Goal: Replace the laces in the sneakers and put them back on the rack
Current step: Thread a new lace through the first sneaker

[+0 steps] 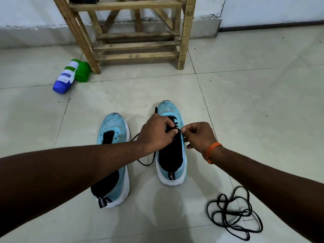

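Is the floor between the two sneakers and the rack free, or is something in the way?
Nothing visible blocks it: bare tiles lie between the sneakers and the rack. The bottles sit left of the path, by the rack's left leg.

Soft, even indoor light falls from above, throwing only faint shadows. The glossy floor tiles (245,102) show a dull sheen and a pale reflection behind the right sneaker (172,165). The centre is sharp. Wide-angle distortion bends the tile lines and the wooden rack (133,44) near the edges.
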